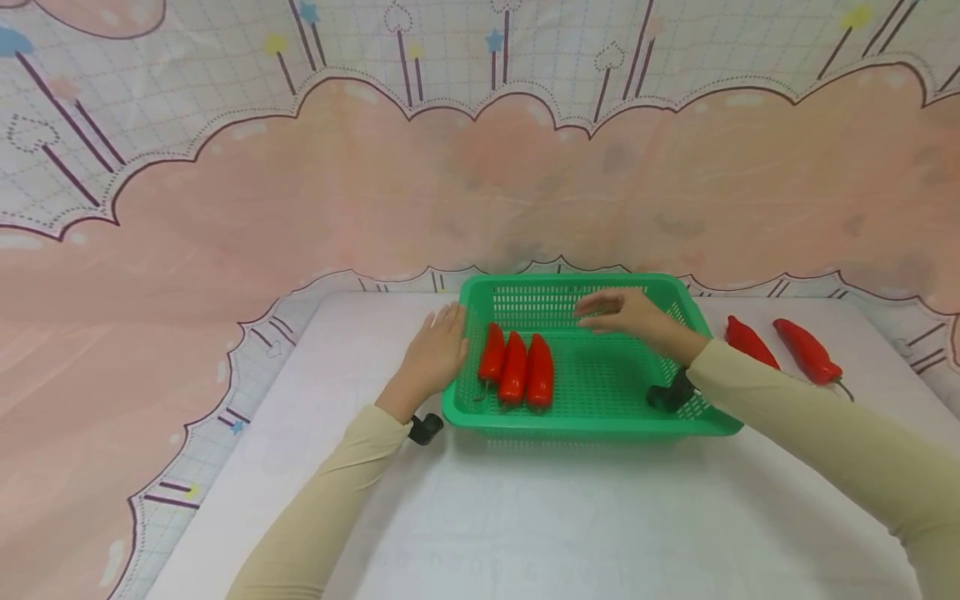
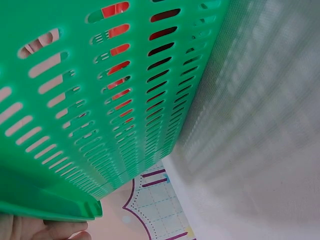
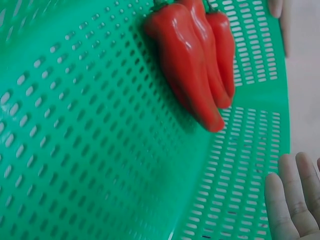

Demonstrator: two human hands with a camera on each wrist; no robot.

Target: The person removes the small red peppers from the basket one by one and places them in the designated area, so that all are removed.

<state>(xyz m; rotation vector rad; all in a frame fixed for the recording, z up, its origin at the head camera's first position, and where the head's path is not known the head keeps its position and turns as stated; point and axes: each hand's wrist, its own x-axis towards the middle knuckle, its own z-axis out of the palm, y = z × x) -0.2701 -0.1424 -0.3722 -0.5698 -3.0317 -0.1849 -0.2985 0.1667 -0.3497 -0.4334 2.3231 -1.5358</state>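
A green plastic basket (image 1: pixel 592 425) with slotted walls stands on the white table. Three red peppers (image 1: pixel 539 375) lie side by side in its left part. My left hand (image 1: pixel 433 354) rests at the basket's left rim with the fingers extended; in the left wrist view its fingertips (image 2: pixel 60 231) show right under the rim. Over the basket's back right part hangs my right hand (image 1: pixel 618 312), fingers loosely bent and holding nothing. The right wrist view shows the fingers (image 3: pixel 295 200) of that hand spread beside the slotted wall, apart from the peppers.
Right of the basket, two more red peppers lie on the table (image 1: pixel 570 517), one partly behind the right sleeve (image 1: pixel 810 442) and the other pepper (image 1: pixel 810 350) farther right. A patterned pink and white cloth (image 1: pixel 450 192) hangs behind the table.
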